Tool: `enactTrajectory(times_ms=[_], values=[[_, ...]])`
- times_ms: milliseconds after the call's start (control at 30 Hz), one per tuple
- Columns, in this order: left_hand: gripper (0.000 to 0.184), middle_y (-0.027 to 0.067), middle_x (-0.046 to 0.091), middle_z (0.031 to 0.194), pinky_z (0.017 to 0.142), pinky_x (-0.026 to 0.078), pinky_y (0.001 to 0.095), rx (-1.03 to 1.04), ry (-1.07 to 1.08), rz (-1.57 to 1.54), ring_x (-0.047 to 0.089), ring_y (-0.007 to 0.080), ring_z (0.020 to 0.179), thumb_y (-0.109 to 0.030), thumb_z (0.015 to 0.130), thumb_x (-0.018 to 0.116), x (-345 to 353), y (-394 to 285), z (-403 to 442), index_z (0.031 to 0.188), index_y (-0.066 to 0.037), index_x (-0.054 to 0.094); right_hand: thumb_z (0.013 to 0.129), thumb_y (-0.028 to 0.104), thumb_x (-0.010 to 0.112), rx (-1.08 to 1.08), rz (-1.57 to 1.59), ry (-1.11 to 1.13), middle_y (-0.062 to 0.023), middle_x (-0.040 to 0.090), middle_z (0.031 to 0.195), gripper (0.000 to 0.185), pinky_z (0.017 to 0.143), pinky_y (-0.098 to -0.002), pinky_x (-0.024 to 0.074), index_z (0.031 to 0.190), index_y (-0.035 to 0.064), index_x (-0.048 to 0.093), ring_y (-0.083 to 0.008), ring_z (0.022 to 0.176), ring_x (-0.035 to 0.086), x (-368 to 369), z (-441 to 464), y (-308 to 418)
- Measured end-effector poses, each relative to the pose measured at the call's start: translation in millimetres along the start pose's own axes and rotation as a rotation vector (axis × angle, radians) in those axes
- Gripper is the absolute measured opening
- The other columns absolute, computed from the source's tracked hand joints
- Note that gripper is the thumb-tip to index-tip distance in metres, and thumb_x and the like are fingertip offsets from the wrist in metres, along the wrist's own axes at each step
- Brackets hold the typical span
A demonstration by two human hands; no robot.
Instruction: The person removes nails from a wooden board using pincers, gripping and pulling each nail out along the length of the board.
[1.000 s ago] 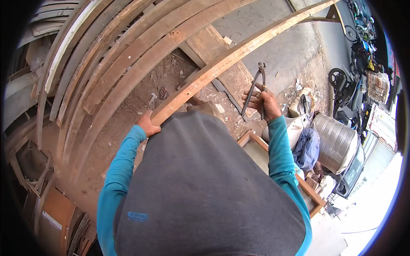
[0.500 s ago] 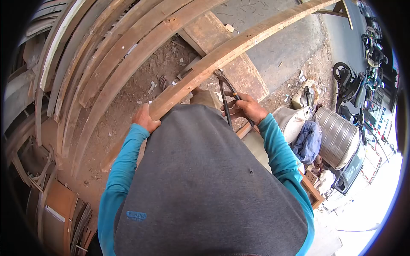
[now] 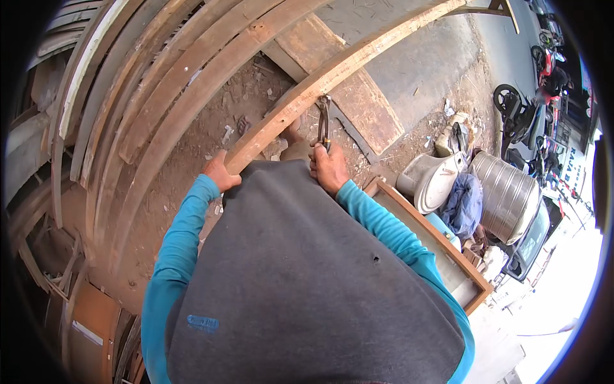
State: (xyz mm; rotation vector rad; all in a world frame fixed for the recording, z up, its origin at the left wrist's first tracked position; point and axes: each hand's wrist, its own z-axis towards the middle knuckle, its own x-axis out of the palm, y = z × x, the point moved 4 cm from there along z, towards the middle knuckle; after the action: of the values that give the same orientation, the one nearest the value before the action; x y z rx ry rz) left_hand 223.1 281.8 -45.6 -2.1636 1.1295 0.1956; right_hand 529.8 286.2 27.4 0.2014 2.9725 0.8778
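Note:
My left hand is wrapped round the near end of a long wooden beam, which slants up and away to the right. In my right hand is a pair of pincers, its handles squeezed close together in my fist. The jaws meet the beam's right-hand edge; whether a nail is between them is too small to tell. Below the beam lies a worn wooden board on the ground.
Long timbers lean in rows on the left. To the right are a wooden frame, a white toilet bowl, a blue cloth bundle and a metal drum. Motorcycles stand farther off by the road.
My right hand has moved left and closed round the pincers; their spread handles have swung in and come together. The beam has shifted slightly left. My left hand keeps its hold.

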Motion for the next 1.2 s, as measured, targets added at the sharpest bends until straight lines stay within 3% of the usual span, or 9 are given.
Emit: enactTrajectory(times_ms=[67,133,233,267,333,367,467,800,1200], values=[[0.072,0.0283,0.065,0.11,0.09,0.052,0.0445,0.023,0.048,-0.053,0.064,0.0419,0.103,-0.031,0.059,0.079,-3.5,-4.1,5.9,0.118,0.002,0.055,0.098,0.021,0.05,-0.72,-0.629,-0.361,-0.0039,0.051,0.075,0.023,0.047,-0.0285,0.0385,0.112,0.0027,0.051,-0.0107,0.057,0.047,6.9,29.1,-24.1],[0.066,0.0253,0.066,0.103,0.086,0.052,0.0425,0.041,0.128,-0.057,0.066,0.0363,0.098,-0.029,0.062,0.076,-11.9,-7.3,4.1,0.118,0.001,0.057,0.097,0.02,0.052,-0.855,-0.641,-0.404,-0.0044,0.053,0.075,0.024,0.048,-0.0289,0.0397,0.114,0.0028,0.051,-0.011,0.057,0.05,12.3,33.0,-27.1],[0.07,0.0262,0.066,0.106,0.087,0.052,0.0428,0.074,0.063,-0.029,0.065,0.0377,0.101,-0.032,0.062,0.077,-5.5,4.2,7.9,0.12,0.002,0.056,0.095,0.014,0.052,-0.334,-0.067,-0.167,-0.0003,0.051,0.072,0.02,0.048,-0.0274,0.0383,0.113,0.0055,0.052,-0.0103,0.055,0.048,-13.9,6.0,2.4],[0.07,0.0262,0.066,0.106,0.087,0.052,0.0428,0.081,0.07,-0.029,0.065,0.0377,0.101,-0.032,0.062,0.077,-5.6,-1.9,4.7,0.12,0.002,0.056,0.094,0.011,0.05,-0.301,-0.055,-0.186,-0.001,0.052,0.072,0.027,0.05,-0.0274,0.0425,0.119,0.0025,0.051,-0.011,0.057,0.05,-26.6,-8.6,35.6],[0.072,0.0285,0.066,0.108,0.088,0.053,0.0448,-0.001,0.074,-0.012,0.065,0.0427,0.102,-0.033,0.06,0.078,-13.0,-14.2,-2.8,0.118,0.003,0.057,0.089,0.009,0.047,-0.448,0.112,-0.19,-0.017,0.061,0.102,0.049,0.078,-0.0367,0.059,0.135,-0.0093,0.043,-0.0257,0.088,0.068,-72.7,-3.5,77.6],[0.07,0.0286,0.065,0.109,0.088,0.052,0.0454,0.028,0.011,0.012,0.065,0.0429,0.102,-0.033,0.06,0.078,-10.5,-10.7,1.5,0.117,0.003,0.057,0.088,0.006,0.043,-0.349,0.135,-0.165,-0.0246,0.056,0.118,0.061,0.088,-0.0424,0.0589,0.146,-0.0095,0.033,-0.0342,0.106,0.066,-98.8,1.7,98.6],[0.063,0.0283,0.065,0.108,0.088,0.052,0.0469,0.053,-0.042,0.006,0.065,0.0435,0.101,-0.031,0.062,0.077,-8.2,-17.3,-7.9,0.113,0.001,0.056,0.084,0.001,0.038,-0.262,0.286,-0.03,-0.0302,0.054,0.127,0.069,0.093,-0.0457,0.0573,0.151,-0.0081,0.023,-0.0395,0.112,0.063,-150.3,12.7,119.5],[0.068,0.0237,0.058,0.117,0.093,0.048,0.0492,-0.044,-0.212,0.127,0.056,0.0435,0.111,-0.026,0.062,0.082,21.2,-12.2,-18.9,0.118,-0.002,0.049,0.083,0.003,0.037,-0.002,-0.175,0.315,-0.0212,0.061,0.119,0.068,0.097,-0.0431,0.0549,0.15,0.0001,0.033,-0.0326,0.108,0.067,-115.7,5.2,128.0],[0.06,0.0207,0.056,0.109,0.089,0.045,0.0516,-0.002,-0.367,0.246,0.055,0.0426,0.105,-0.024,0.061,0.086,20.7,-33.9,-33.1,0.103,-0.005,0.048,0.088,0.009,0.04,0.164,-0.442,0.439,-0.0244,0.067,0.115,0.063,0.092,-0.0402,0.0573,0.15,0.0002,0.036,-0.0316,0.1,0.069,-141.5,25.2,170.6]])
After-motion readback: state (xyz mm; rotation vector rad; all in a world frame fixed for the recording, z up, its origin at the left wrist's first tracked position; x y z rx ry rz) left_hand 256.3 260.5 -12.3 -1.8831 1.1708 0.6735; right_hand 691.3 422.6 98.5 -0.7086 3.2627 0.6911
